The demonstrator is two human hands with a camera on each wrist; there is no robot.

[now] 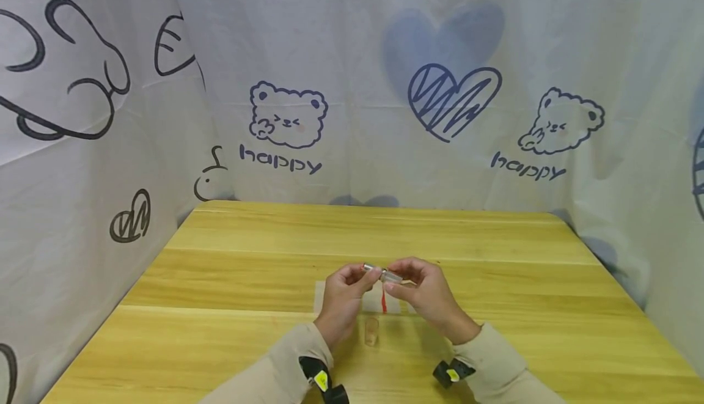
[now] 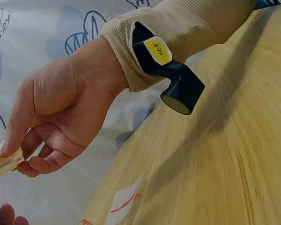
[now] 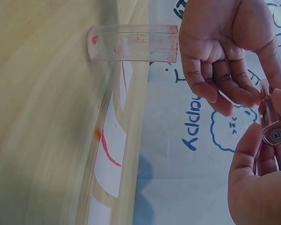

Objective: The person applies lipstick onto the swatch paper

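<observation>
Both hands are raised over the table, gripping a lipstick [image 1: 392,276] between them. My left hand [image 1: 342,300] pinches its silver tube, where a small red tip shows at the left end. The other end, a clear and silver base, is held between the thumb and fingers of my right hand [image 1: 431,300]. In the right wrist view, the lipstick's squarish base end [image 3: 276,133] faces the camera. A clear lipstick cap [image 3: 150,44] with lettering stands upright on the table, smudged red in places. Beyond it lies white paper [image 1: 373,300] bearing a red stroke [image 1: 384,301].
The wooden table [image 1: 220,269] reaches back to a printed curtain [image 1: 363,55] with bears and hearts, and another curtain side hangs at the left. The cap stands near the table's front, between the forearms.
</observation>
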